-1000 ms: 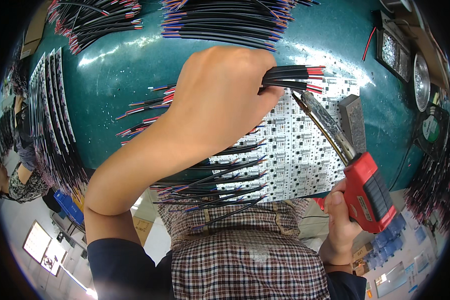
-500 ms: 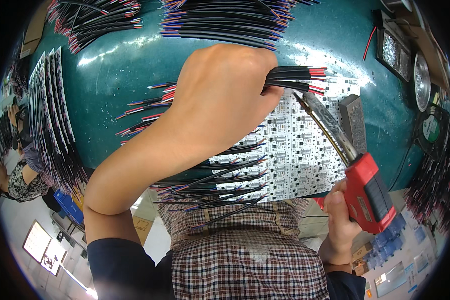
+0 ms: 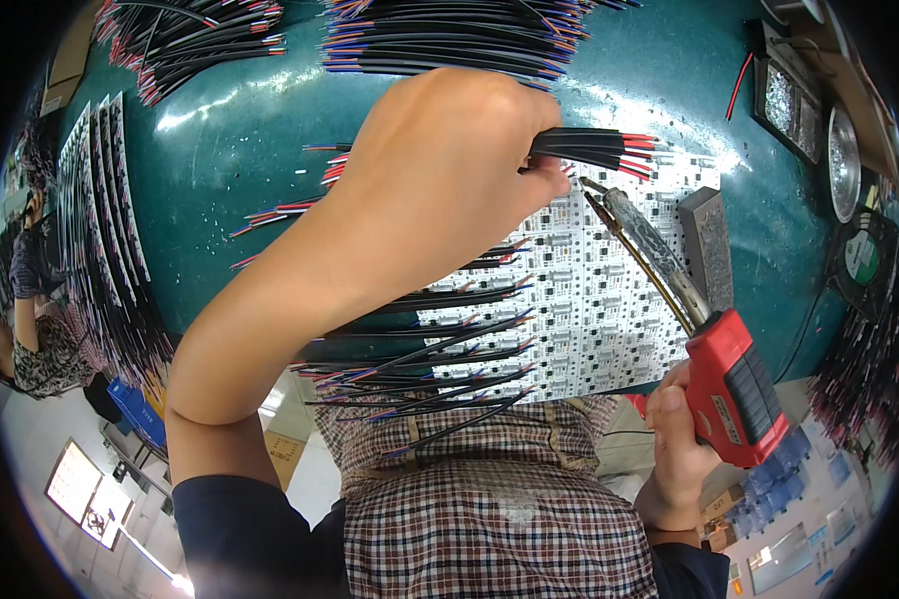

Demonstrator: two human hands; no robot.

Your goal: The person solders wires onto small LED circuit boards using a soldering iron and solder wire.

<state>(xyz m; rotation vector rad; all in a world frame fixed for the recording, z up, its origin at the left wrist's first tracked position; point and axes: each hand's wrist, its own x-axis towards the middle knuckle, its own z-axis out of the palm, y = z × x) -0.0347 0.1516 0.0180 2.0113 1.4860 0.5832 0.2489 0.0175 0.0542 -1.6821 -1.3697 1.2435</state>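
Note:
My left hand (image 3: 459, 170) is closed around a bundle of black cables (image 3: 589, 147) whose red stripped ends point right. Under that hand lies a white sheet of circuit boards (image 3: 609, 290), with many small parts on it. My right hand (image 3: 681, 429) grips a red soldering gun (image 3: 737, 389) with a black panel on its handle. Its tip and thin feed tube reach up and left over the sheet, a little below the cable bundle and close to my left thumb. Loose black cables (image 3: 449, 349) with coloured ends lie across the sheet's left side and under my left forearm.
A grey metal block (image 3: 706, 245) rests on the sheet's right edge. Cable piles (image 3: 449, 40) lie at the back, and finished strips (image 3: 105, 200) hang together at left. A soldering-iron stand (image 3: 789, 105) and a round metal dish (image 3: 843, 165) stand right. Another person (image 3: 40, 349) is at far left.
My left hand has shifted slightly up, and the cables in it have bunched closer together. The soldering gun's tip has moved slightly left and up. The person at far left has moved an arm.

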